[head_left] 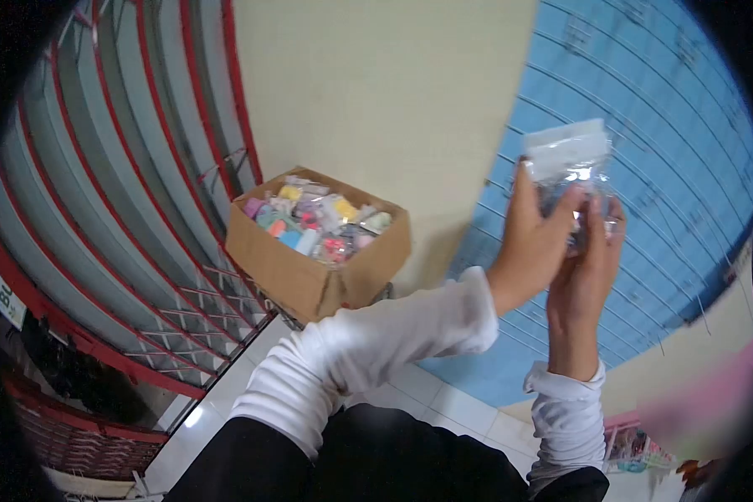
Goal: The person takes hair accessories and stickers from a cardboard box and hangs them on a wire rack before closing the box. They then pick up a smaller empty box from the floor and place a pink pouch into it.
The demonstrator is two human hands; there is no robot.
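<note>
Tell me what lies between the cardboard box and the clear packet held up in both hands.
In the head view, only bare cream wall shows between the cardboard box and the clear packet.

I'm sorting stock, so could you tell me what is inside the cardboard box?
The cardboard box is open and holds small colourful packets, pink, yellow, blue and white. Anything beneath that top layer is covered.
</note>
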